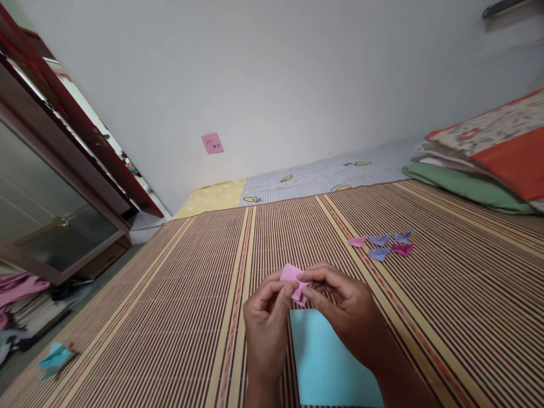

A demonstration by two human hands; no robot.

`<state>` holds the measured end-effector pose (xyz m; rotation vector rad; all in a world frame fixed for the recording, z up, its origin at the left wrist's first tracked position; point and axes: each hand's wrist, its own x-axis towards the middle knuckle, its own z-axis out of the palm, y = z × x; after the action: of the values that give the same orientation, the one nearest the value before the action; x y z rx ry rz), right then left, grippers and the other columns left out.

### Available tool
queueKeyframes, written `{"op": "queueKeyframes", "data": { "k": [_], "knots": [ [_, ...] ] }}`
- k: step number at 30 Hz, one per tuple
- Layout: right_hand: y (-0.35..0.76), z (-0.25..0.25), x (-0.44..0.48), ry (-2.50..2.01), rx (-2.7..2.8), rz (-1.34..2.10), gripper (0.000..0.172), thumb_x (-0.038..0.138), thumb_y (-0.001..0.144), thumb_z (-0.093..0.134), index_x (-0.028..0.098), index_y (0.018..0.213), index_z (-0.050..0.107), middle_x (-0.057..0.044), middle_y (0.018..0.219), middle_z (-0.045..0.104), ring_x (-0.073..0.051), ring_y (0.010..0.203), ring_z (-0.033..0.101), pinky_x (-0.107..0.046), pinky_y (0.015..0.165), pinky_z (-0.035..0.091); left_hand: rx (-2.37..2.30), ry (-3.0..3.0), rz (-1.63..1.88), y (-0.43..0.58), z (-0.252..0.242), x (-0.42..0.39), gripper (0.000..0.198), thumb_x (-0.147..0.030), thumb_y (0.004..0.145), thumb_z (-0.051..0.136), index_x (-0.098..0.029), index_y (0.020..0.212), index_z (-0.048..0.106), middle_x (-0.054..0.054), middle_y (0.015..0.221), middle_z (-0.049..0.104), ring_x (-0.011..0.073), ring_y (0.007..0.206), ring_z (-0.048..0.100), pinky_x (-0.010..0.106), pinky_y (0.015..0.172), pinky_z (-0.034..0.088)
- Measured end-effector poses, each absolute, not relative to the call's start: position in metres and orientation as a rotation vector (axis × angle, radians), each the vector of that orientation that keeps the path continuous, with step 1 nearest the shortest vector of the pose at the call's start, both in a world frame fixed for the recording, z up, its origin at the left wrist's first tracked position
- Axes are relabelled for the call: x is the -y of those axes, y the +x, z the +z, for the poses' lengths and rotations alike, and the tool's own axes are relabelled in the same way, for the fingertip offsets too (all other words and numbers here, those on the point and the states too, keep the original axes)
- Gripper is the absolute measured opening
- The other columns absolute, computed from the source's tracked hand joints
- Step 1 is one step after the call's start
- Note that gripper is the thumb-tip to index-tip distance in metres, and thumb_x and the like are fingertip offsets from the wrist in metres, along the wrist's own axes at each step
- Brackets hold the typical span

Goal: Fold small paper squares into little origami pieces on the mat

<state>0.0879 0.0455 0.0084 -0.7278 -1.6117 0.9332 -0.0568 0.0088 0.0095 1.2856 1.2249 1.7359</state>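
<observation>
A small folded piece of pink paper is held up between both hands, above the striped mat. My left hand pinches its lower left part between thumb and fingers. On the right side, my right hand grips the paper's edge with thumb and index finger. Below the hands a light blue sheet lies flat on the mat, partly covered by my right forearm. Farther back on the right lie several small folded papers, among them a light pink one, a blue one and a magenta one.
A turquoise folded paper lies at the mat's lower left. Pillows and folded cloths are stacked at the back right. A pink note sticks to the wall. A glass-panelled cabinet stands at the left.
</observation>
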Motion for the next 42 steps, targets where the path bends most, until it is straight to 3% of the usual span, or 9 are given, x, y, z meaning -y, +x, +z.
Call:
{"op": "queueKeyframes", "data": {
  "k": [4, 7, 11, 19, 25, 32, 38, 42],
  "knots": [
    [0.09, 0.008, -0.046, -0.707, 1.664, 0.932, 0.011, 0.02, 0.094, 0.067, 0.024, 0.1, 0.074, -0.003, 0.099, 0.072, -0.019, 0.092, 0.069, -0.03, 0.08, 0.054, -1.184, 1.235, 1.728, -0.054, 0.01, -0.009, 0.018, -0.027, 0.088, 0.075, -0.017, 0.072, 0.072, 0.004, 0.084, 0.07, 0.0182, 0.081, 0.067, 0.027, 0.076, 0.053],
    [0.09, 0.007, -0.047, -0.721, 1.671, 0.953, 0.013, 0.018, 0.093, 0.066, 0.024, 0.1, 0.075, -0.003, 0.099, 0.072, -0.019, 0.091, 0.069, -0.03, 0.078, 0.054, -1.143, 1.009, 1.855, -0.055, 0.005, -0.009, 0.016, -0.03, 0.087, 0.078, -0.02, 0.085, 0.066, -0.001, 0.076, 0.066, 0.013, 0.07, 0.063, 0.022, 0.067, 0.051],
    [0.09, 0.005, -0.048, -0.709, 1.655, 0.938, 0.013, 0.016, 0.092, 0.066, 0.023, 0.099, 0.074, -0.003, 0.098, 0.071, -0.02, 0.091, 0.069, -0.031, 0.078, 0.054, -1.089, 0.823, 1.906, -0.06, 0.0, -0.011, 0.022, -0.034, 0.088, 0.078, -0.02, 0.101, 0.066, -0.001, 0.081, 0.07, 0.0119, 0.07, 0.064, 0.021, 0.067, 0.052],
    [0.088, 0.006, -0.047, -0.709, 1.644, 0.901, 0.018, 0.012, 0.088, 0.068, 0.023, 0.099, 0.075, -0.004, 0.099, 0.073, -0.021, 0.091, 0.069, -0.033, 0.077, 0.054, -1.079, 0.85, 1.833, -0.059, 0.002, -0.014, 0.023, -0.031, 0.078, 0.086, -0.016, 0.076, 0.069, -0.002, 0.067, 0.064, 0.0091, 0.059, 0.056, 0.019, 0.058, 0.047],
    [0.089, 0.005, -0.049, -0.618, 1.655, 0.975, 0.031, 0.005, 0.088, 0.063, 0.028, 0.101, 0.08, -0.002, 0.098, 0.071, -0.02, 0.095, 0.068, -0.033, 0.083, 0.053, -1.142, 0.877, 1.804, -0.056, 0.0, -0.016, 0.026, -0.033, 0.075, 0.087, -0.015, 0.072, 0.069, -0.002, 0.065, 0.063, 0.009, 0.058, 0.054, 0.018, 0.055, 0.045],
    [0.089, 0.003, -0.049, -0.608, 1.673, 0.991, 0.031, 0.005, 0.089, 0.064, 0.029, 0.099, 0.081, 0.0, 0.093, 0.07, -0.019, 0.091, 0.068, -0.031, 0.079, 0.051, -1.188, 0.839, 1.775, -0.052, 0.004, -0.016, 0.027, -0.029, 0.068, 0.09, -0.014, 0.067, 0.069, -0.002, 0.062, 0.064, 0.0077, 0.054, 0.053, 0.017, 0.052, 0.043],
    [0.089, 0.003, -0.049, -0.648, 1.675, 0.978, 0.026, 0.007, 0.088, 0.064, 0.027, 0.094, 0.08, -0.001, 0.09, 0.07, -0.02, 0.087, 0.068, -0.031, 0.075, 0.051, -1.141, 0.798, 1.818, -0.048, 0.001, -0.017, 0.026, -0.029, 0.071, 0.09, -0.016, 0.072, 0.067, -0.003, 0.066, 0.063, 0.0082, 0.058, 0.055, 0.017, 0.055, 0.045],
    [0.089, 0.001, -0.05, -0.642, 1.628, 0.985, 0.022, 0.009, 0.088, 0.066, 0.026, 0.093, 0.079, -0.002, 0.093, 0.07, -0.02, 0.089, 0.068, -0.031, 0.078, 0.052, -1.099, 0.871, 1.831, -0.048, 0.0, -0.015, 0.017, -0.03, 0.08, 0.084, -0.018, 0.081, 0.072, 0.0, 0.076, 0.068, 0.0122, 0.07, 0.063, 0.021, 0.067, 0.051]
  ]
}}
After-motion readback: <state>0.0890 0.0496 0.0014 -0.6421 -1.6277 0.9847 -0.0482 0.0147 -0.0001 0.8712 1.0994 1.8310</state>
